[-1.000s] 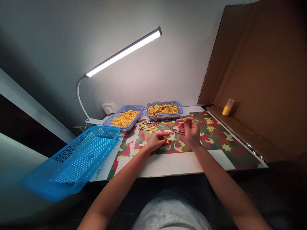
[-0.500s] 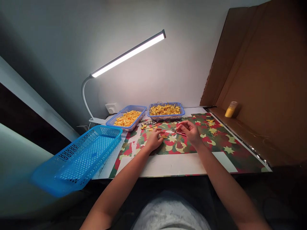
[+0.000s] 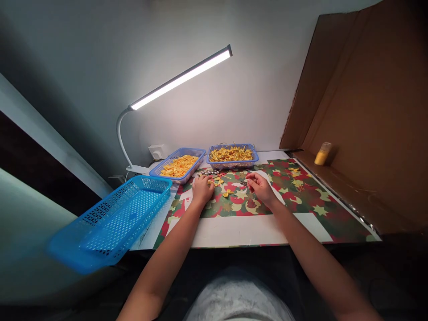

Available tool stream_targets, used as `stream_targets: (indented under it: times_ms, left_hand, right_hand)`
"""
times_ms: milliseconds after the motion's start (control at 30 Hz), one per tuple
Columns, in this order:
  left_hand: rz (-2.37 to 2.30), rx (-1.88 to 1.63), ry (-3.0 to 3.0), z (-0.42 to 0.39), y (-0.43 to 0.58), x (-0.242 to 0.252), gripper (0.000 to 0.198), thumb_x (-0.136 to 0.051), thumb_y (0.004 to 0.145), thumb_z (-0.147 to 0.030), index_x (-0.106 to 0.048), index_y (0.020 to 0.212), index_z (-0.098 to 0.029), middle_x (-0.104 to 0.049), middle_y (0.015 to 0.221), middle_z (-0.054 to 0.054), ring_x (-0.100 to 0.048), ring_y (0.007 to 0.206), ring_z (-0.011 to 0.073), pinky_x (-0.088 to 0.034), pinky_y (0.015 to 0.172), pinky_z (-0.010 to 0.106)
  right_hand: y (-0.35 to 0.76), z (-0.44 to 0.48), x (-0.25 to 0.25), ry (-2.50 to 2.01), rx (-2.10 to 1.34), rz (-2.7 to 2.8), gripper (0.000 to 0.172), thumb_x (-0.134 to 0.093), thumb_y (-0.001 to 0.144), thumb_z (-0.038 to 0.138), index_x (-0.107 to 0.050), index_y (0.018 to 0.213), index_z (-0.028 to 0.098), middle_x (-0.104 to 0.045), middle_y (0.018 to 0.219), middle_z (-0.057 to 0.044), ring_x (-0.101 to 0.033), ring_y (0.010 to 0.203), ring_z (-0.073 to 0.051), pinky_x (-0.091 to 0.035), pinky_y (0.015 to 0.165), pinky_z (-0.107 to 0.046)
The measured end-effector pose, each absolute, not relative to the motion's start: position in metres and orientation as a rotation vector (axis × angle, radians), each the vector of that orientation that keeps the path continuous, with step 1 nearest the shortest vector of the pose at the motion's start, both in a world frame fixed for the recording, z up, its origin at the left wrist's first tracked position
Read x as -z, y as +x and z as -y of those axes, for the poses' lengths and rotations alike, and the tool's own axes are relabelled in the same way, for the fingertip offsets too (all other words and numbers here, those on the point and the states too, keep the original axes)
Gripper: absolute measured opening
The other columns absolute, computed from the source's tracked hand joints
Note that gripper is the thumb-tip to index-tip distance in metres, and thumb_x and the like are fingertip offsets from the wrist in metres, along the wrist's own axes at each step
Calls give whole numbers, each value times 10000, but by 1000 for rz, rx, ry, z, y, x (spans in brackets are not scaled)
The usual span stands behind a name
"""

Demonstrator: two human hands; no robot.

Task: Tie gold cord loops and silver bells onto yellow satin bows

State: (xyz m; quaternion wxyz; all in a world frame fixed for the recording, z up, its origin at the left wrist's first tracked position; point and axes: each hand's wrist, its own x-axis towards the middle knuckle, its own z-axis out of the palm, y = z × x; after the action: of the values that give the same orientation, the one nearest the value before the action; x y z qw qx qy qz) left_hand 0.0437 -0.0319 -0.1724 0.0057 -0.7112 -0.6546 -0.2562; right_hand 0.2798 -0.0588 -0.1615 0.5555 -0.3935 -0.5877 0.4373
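Note:
My left hand (image 3: 202,189) rests low over the patterned sheet, fingers spread and bent down beside small yellow pieces (image 3: 219,181); its fingertips are partly hidden. A small yellow bow (image 3: 228,193) lies by itself between my two hands. My right hand (image 3: 262,189) is closed in a pinch around a thin dark metal tool (image 3: 244,183), whose kind is too small to make out. Just beyond my left fingertips sits a row of shiny round metal pieces (image 3: 211,172).
Two blue-violet baskets stand at the back, one with yellow pieces (image 3: 180,166), the other with gold, wiry pieces (image 3: 231,154). An empty bright blue basket (image 3: 127,218) overhangs the left edge. A lamp (image 3: 182,79) shines above. Right: yellow-filled container (image 3: 323,154), cardboard wall (image 3: 361,107).
My left hand has moved left and away from me, leaving the yellow bow uncovered on the sheet. My right hand remains near its place, still pinching the thin tool.

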Motion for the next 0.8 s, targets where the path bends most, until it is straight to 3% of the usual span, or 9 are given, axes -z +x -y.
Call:
stream_targets:
  times_ms: [167, 433, 633, 800]
  left_hand:
    - [1929, 694, -2333, 5, 42, 166, 310, -552, 918, -328, -579, 1188, -178, -565, 1266, 102, -570, 1106, 232, -482, 944, 465]
    - [1954, 632, -2438, -38, 48, 160, 305, -553, 919, -326, -576, 1187, -181, -583, 1226, 99, -600, 1038, 213, -524, 879, 422]
    - [2049, 895, -2466, -29, 42, 159, 294, -548, 922, -324, -582, 1180, -186, -583, 1228, 99, -598, 1038, 209, -523, 884, 419]
    - [2116, 1374, -2484, -10, 56, 164, 308, -551, 919, -334, -579, 1174, -164, -597, 1195, 97, -607, 1015, 211, -528, 865, 422]
  right_hand:
    - [277, 59, 164, -973, -1046, 1418, 223, -597, 728, 396, -541, 823, 202, -528, 576, 54, -498, 498, -109, -410, 471, -234]
    - [273, 62, 166, -986, -1048, 1498, 251, -590, 747, 439, -542, 782, 195, -589, 552, 31, -538, 503, -116, -435, 505, -245]
    - [268, 64, 167, -1006, -1052, 1539, 232, -594, 765, 426, -557, 771, 197, -614, 550, 23, -502, 462, -107, -401, 465, -235]
    - [267, 64, 171, -1029, -1037, 1555, 211, -587, 780, 404, -567, 776, 194, -616, 548, 24, -498, 445, -108, -382, 452, -231]
